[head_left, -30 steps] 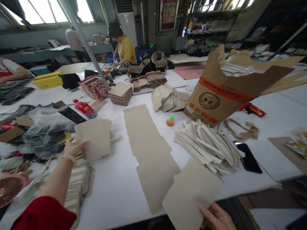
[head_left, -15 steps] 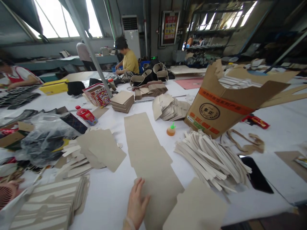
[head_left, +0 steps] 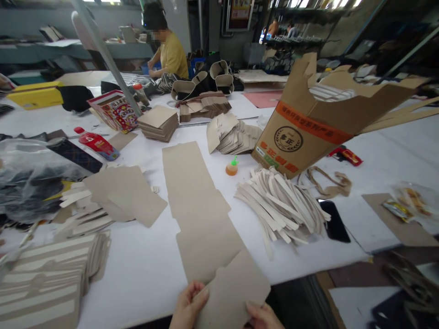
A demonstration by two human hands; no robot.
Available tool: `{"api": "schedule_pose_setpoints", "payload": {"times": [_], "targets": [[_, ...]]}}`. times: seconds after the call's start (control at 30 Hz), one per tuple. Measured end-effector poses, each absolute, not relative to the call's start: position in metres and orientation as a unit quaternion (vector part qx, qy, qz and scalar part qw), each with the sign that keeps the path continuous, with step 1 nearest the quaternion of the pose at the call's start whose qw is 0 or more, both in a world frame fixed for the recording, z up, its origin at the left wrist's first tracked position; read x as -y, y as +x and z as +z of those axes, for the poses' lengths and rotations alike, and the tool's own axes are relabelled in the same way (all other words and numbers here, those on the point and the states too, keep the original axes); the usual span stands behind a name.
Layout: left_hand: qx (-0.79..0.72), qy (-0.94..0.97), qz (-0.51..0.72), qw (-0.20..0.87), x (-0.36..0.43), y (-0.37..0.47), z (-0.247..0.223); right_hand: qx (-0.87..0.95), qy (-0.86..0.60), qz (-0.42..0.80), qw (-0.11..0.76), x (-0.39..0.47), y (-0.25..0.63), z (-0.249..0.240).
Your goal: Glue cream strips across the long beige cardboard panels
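Observation:
A grey-beige cardboard sheet [head_left: 235,290] lies across the near table edge, held between both hands. My left hand [head_left: 190,302] pinches its left edge, thumb on top and fingers curled. At the lower right edge, my right hand [head_left: 262,315] grips the same sheet with the thumb on top; its other fingers are mostly hidden. Under and beyond this sheet, a long row of flat cardboard pieces [head_left: 187,178] stretches away over the white table [head_left: 137,269]. The sheet overlaps the nearest part of that row.
Left stand stacked cardboard pieces with pale strips [head_left: 44,283] and loose sheets [head_left: 126,192]. Right are a heap of white strips [head_left: 284,205], a black phone [head_left: 334,221], a small glue bottle [head_left: 232,167] and a large carton [head_left: 298,132]. A person in yellow [head_left: 174,55] sits beyond.
My left hand has moved from the long row to the cardboard sheet's left edge and closed on it. My right hand has come into view, gripping the sheet. The view has tilted down.

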State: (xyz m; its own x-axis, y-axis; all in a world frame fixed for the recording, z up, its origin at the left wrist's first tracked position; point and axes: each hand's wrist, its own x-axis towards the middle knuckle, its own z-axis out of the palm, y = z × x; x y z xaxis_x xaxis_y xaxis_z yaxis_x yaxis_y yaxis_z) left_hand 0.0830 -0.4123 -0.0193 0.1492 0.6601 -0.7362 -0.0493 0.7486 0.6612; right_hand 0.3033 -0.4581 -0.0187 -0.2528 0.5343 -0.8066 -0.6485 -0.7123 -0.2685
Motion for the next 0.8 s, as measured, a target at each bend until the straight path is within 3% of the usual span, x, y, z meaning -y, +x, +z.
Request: {"api": "schedule_pose_setpoints", "payload": {"times": [0.27,0.57,0.8], "targets": [[-0.661,0.467,0.155,0.566,0.386,0.070,-0.017,0.044,-0.605,0.717,0.344,0.434,0.335,-0.030],[-0.757,0.514,0.155,0.373,0.415,0.076,-0.037,0.262,-0.725,0.612,0.178,0.419,0.342,-0.048],[-0.786,0.509,0.121,0.330,0.419,0.080,-0.027,0.274,-0.732,0.606,0.145,0.417,0.349,-0.052]]}}
